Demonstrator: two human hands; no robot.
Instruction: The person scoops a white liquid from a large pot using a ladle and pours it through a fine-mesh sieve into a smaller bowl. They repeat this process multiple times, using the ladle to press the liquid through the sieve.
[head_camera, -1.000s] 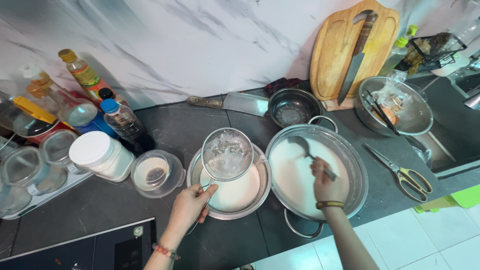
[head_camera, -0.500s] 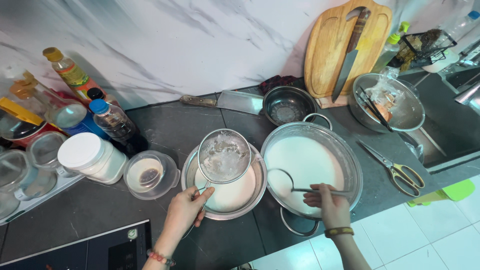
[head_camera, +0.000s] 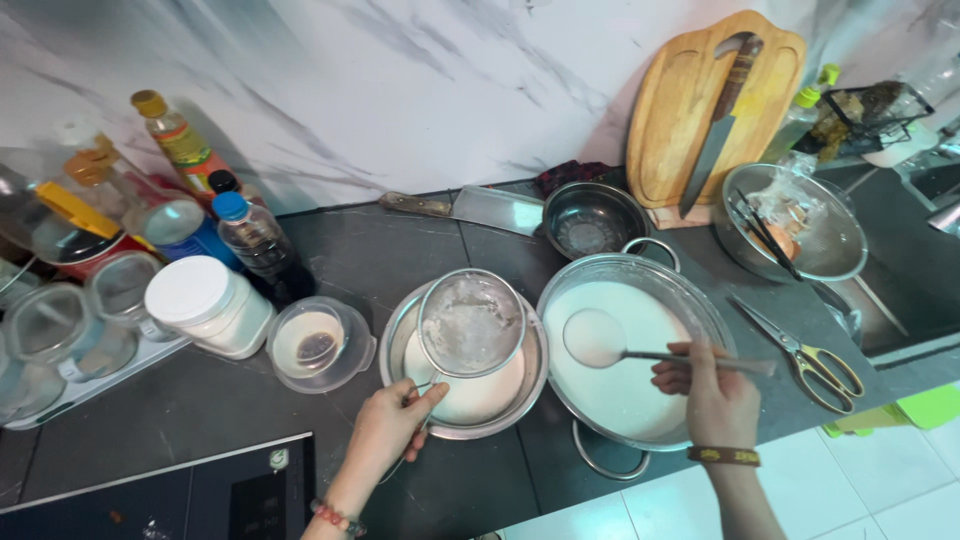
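Dark stone desk (head_camera: 380, 250) under a marbled white wall, seen from the head view. At centre, a steel bowl (head_camera: 398, 345) partly filled with white liquid; above it a round mesh sieve (head_camera: 471, 322), held level. Left hand (head_camera: 385, 425) at 7 o'clock of the sieve, fingers pinched round its thin handle. At 3 o'clock, a big two-handled pot (head_camera: 700, 300) of the same white liquid. Right hand (head_camera: 715, 395) closed on a ladle (head_camera: 594, 337), cup full, just over the pot's surface, between pot centre and sieve. Ladle probably stiff and light, but sloshy when full: best gripped far back on the handle, kept level. Sieve light, wet mesh likely to drip: handle only. Scissors (head_camera: 810, 350) at 3 o'clock of the pot; cleaver (head_camera: 470, 208) at 12.
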